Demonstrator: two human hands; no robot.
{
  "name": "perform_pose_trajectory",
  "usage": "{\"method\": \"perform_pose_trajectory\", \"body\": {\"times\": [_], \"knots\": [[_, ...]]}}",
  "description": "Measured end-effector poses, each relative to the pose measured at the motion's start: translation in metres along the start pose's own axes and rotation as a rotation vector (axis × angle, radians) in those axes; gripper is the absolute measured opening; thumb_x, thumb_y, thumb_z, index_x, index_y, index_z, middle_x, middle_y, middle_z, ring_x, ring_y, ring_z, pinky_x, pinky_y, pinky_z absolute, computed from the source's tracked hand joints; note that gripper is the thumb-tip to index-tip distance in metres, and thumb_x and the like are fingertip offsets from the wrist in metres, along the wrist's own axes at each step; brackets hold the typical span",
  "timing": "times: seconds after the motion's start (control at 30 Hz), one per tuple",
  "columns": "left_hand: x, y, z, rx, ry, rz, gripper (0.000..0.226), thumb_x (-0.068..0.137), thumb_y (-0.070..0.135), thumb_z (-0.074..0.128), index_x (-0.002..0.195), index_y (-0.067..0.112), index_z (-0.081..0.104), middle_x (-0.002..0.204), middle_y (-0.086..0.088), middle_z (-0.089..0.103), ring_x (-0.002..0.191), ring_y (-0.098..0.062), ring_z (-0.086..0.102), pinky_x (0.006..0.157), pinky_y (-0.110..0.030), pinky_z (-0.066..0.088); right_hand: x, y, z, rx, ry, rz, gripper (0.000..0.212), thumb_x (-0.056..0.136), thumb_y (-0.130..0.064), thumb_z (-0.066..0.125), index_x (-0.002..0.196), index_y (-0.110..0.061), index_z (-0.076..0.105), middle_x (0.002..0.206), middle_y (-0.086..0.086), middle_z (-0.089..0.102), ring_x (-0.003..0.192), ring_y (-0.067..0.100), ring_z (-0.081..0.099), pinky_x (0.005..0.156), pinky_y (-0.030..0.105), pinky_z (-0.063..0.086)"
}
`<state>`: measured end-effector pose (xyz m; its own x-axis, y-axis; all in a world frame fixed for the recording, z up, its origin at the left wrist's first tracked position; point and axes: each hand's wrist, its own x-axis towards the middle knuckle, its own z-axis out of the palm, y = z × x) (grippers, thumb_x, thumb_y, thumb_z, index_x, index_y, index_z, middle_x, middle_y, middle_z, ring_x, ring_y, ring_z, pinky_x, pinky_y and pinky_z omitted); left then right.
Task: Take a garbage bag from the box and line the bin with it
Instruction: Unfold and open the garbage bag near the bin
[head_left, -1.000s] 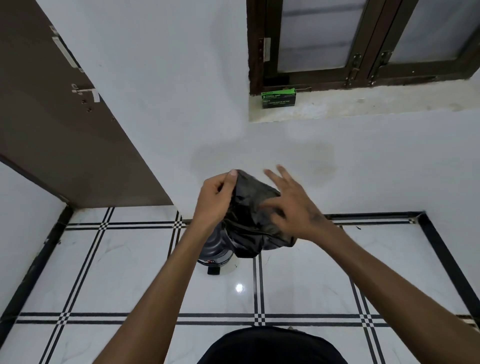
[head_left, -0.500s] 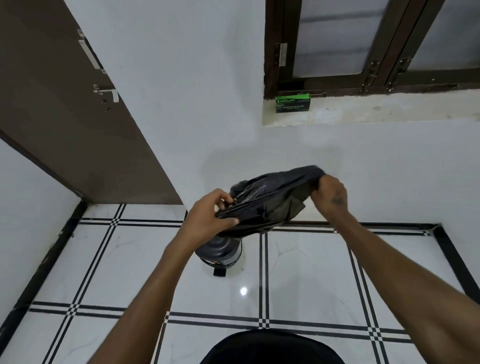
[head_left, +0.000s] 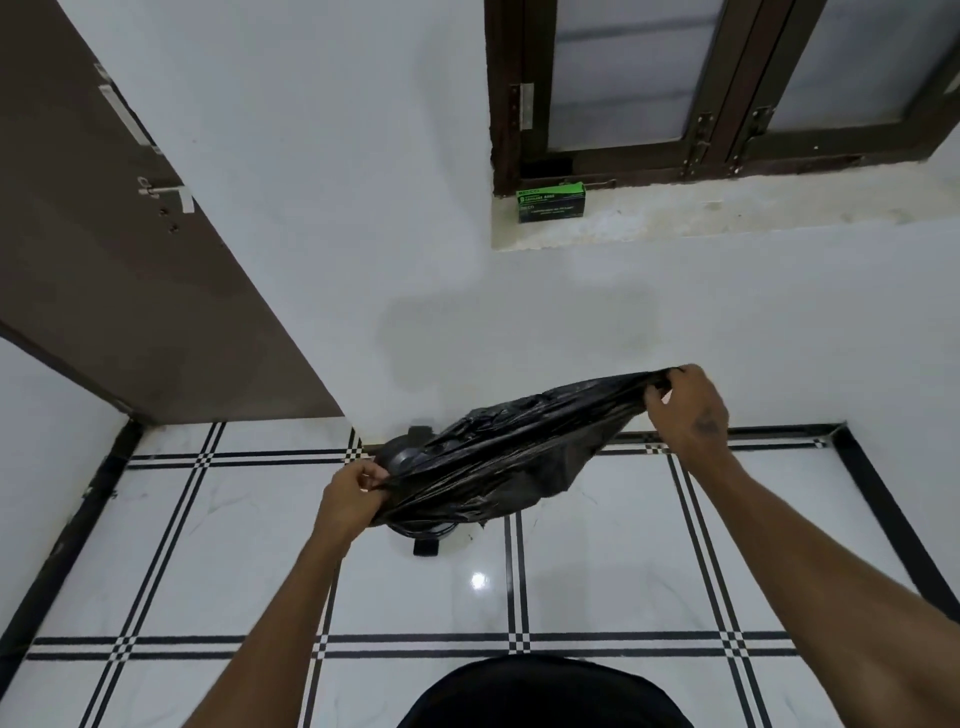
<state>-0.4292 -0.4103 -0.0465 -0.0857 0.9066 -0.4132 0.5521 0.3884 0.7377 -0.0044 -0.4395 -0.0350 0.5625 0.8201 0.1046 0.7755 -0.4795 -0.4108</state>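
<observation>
A black garbage bag (head_left: 498, 457) is stretched between both hands above the white tiled floor (head_left: 208, 571). The left hand (head_left: 353, 501) pinches its lower end; the right hand (head_left: 688, 408) grips the higher end. Behind the bag, mostly hidden, stands a dark bin (head_left: 402, 457). A green box (head_left: 550, 201) sits on the window ledge (head_left: 753, 208), well apart

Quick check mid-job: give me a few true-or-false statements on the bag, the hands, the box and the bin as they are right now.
1. Both the left hand and the right hand grip the crumpled black plastic garbage bag. True.
2. The bag already lines the dark round pedal bin. False: it is held above the bin.
3. The green cardboard box sits on the window sill. True.
4. The right hand is lower than the left. False: it is higher.
</observation>
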Motion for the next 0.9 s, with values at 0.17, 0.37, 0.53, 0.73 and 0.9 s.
{"method": "perform_pose_trajectory", "body": {"times": [0.17,0.37,0.53,0.73,0.9], "knots": [[0.003,0.007,0.013,-0.014,-0.231,0.018,0.018,0.087,0.016,0.072,0.086,0.002,0.062,0.079,-0.008,0.065,0.076,-0.02,0.062,0.065,-0.028,0.048,-0.018,0.005,0.016,0.093,-0.19,0.033,0.033,0.083,-0.001,0.052,0.11,-0.012,0.066,0.108,0.012,0.069,0.099,0.035,0.064,0.083,0.037,0.05],[0.019,0.042,0.01,-0.312,-0.048,-0.086,0.027,0.095,0.027,0.062,0.089,0.003,0.072,0.085,-0.01,0.071,0.082,-0.025,0.066,0.074,-0.032,0.05,-0.011,-0.02,0.021,0.125,-0.318,-0.029,0.043,0.085,-0.005,0.055,0.126,-0.01,0.064,0.122,0.015,0.067,0.111,0.035,0.062,0.092,0.036,0.05],[0.012,0.085,0.004,-0.392,0.234,0.256,0.024,0.095,0.027,0.059,0.09,0.003,0.061,0.081,-0.003,0.063,0.075,-0.015,0.057,0.073,-0.03,0.048,-0.001,-0.057,0.0,0.3,0.079,-0.125,0.037,0.094,-0.005,0.045,0.129,-0.01,0.054,0.129,0.01,0.055,0.1,0.03,0.061,0.085,0.039,0.05],[-0.012,0.016,0.015,0.607,0.301,0.427,0.006,0.09,0.022,0.057,0.089,0.017,0.055,0.074,0.002,0.061,0.066,-0.023,0.056,0.056,-0.029,0.037,-0.034,-0.043,0.022,0.193,-0.076,-0.079,0.037,0.093,-0.009,0.045,0.128,-0.018,0.043,0.104,0.0,0.056,0.077,0.022,0.056,0.068,0.029,0.04],[-0.025,-0.053,0.011,0.962,-0.045,0.03,0.005,0.083,0.02,0.056,0.087,0.021,0.054,0.084,0.003,0.059,0.08,-0.022,0.059,0.067,-0.028,0.041,-0.072,0.007,0.061,-0.144,-0.574,-0.077,0.034,0.088,-0.011,0.053,0.122,-0.008,0.055,0.123,0.01,0.06,0.109,0.033,0.062,0.088,0.035,0.049]]}}
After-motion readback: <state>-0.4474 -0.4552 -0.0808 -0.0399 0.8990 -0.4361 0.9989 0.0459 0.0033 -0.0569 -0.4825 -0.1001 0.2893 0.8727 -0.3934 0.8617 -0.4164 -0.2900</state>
